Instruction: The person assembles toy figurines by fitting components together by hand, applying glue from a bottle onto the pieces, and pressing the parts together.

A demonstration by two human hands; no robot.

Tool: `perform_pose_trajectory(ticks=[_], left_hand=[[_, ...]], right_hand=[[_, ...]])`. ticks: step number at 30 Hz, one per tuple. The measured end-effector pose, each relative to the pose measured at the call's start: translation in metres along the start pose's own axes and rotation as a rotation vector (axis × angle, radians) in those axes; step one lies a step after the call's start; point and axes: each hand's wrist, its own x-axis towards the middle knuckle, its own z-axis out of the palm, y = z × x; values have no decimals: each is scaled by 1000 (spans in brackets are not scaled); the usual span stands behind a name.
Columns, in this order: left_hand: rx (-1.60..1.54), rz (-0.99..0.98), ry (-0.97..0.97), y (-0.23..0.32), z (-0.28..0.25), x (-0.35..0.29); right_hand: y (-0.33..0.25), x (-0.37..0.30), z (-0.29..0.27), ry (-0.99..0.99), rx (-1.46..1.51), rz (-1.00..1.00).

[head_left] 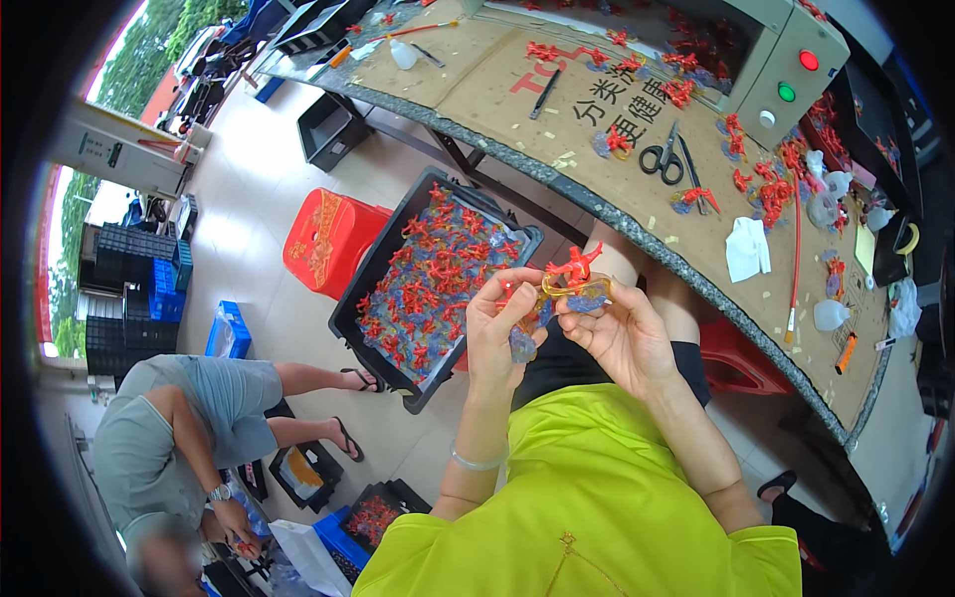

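Between my two hands, in front of my chest, is a small plastic figurine (574, 266). It has a red upper part, an amber-yellow band and clear blue pieces below. My left hand (494, 323) pinches its left side with thumb and fingers. Another clear bluish piece (522, 345) shows under those fingers; whether it is joined to the figurine I cannot tell. My right hand (635, 336) grips the right side by the blue part, the thumb on top. Left of my hands, a black crate (343, 316) on a low support holds many similar red and blue figurines.
The cardboard-covered workbench (497, 85) carries scissors (662, 162), a thin brush (794, 269), a white tissue (747, 249), loose figurines and a machine with buttons (791, 75). A red stool (333, 242) stands beyond the crate. Another person (169, 428) bends over bins at lower left.
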Motion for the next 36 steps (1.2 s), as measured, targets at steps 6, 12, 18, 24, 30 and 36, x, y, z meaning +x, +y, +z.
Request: perform_pose_trajectory(ticks=[6,12,18,24,30,36], left_hand=[[-19,-42,-20,-3,14,16],[-59,-71,-85,-4,21,26],[-80,-94,-120,-5,24,38],[-542,-266,-249,-1,32,51],[-596,-267,-225,-7,39,50],[-561,-209,-213,-11,39,48]], right_hand=[[-15,2,-6,58,-13,-19],[-28,7,-14,-22,195,92],[-43,12,-13,-54,239,125],[-56,11,-4,88,149,29],[-72,5,-12,135,4,0],[-74,3,-5,147,-140,4]])
